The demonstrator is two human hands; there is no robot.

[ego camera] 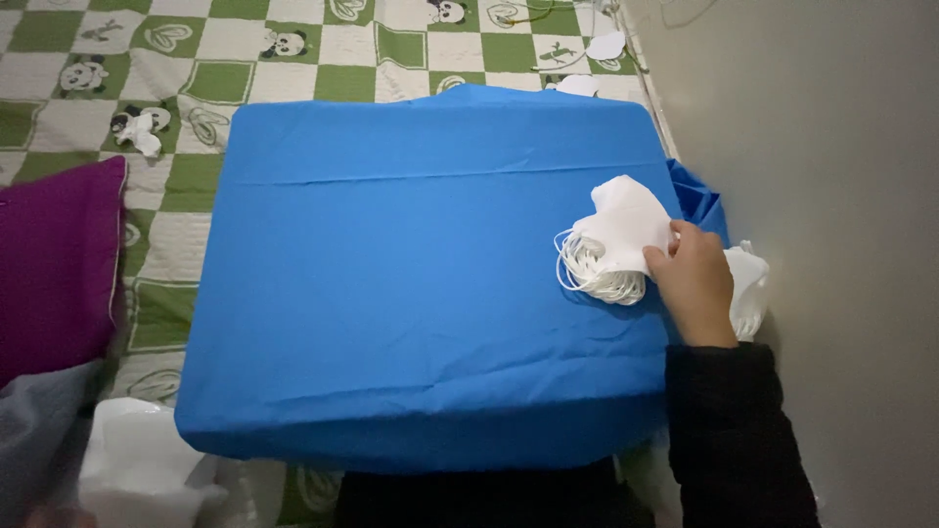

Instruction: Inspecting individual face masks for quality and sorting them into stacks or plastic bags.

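The right hand (696,284) pinches a stack of white masks (618,240) near the blue cloth's (411,293) right edge; loose ear loops (587,274) may snag or spill.

Matt blue cloth (411,293) – smooth, faintly creased – under soft white fabric masks (616,240).

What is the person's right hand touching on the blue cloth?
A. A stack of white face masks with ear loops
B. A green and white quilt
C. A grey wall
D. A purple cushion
A: the right hand grips a stack of white face masks, ear loops hanging at its left, on the blue cloth.
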